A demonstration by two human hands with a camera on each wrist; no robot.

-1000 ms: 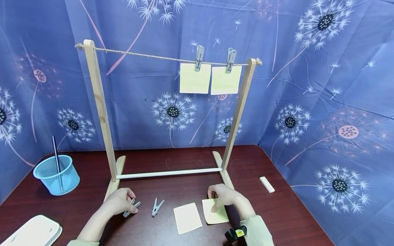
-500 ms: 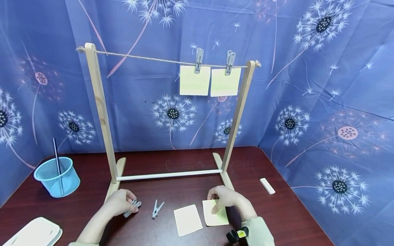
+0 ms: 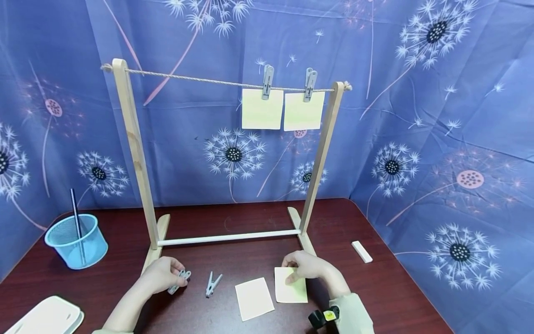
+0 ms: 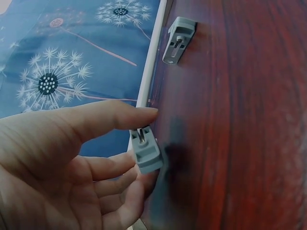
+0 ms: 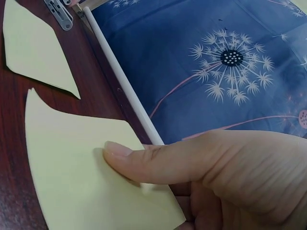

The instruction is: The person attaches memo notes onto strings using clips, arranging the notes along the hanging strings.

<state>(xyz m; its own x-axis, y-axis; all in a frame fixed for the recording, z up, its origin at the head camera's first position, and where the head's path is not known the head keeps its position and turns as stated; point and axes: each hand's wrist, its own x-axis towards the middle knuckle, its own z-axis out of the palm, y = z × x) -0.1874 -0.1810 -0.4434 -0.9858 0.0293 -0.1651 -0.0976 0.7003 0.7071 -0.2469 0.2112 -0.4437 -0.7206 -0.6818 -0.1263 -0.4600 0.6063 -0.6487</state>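
Observation:
My left hand (image 3: 163, 274) pinches a grey clothespin (image 4: 145, 151) between thumb and fingers, low over the table. My right hand (image 3: 308, 268) pinches a pale yellow sticky note (image 5: 91, 167), thumb on top and fingers behind it. Between the hands lie a second clothespin (image 3: 213, 284) and another sticky note (image 3: 254, 299). Above, two sticky notes, one at the left (image 3: 262, 109) and one at the right (image 3: 303, 112), hang from a rope (image 3: 196, 80), each held by a grey clothespin.
A wooden stand (image 3: 137, 153) with a white crossbar (image 3: 229, 238) carries the rope. A blue mesh pen cup (image 3: 79, 246) with a pen stands at the left, near a white tray-like object (image 3: 47, 317). A white block (image 3: 361, 252) lies at the right. Patterned blue cloth (image 3: 192, 153) surrounds the table.
The sticky note in my right hand has risen and tilted slightly, its near edge shifting away from me. My left hand keeps its pinch on the clothespin, which has turned slightly.

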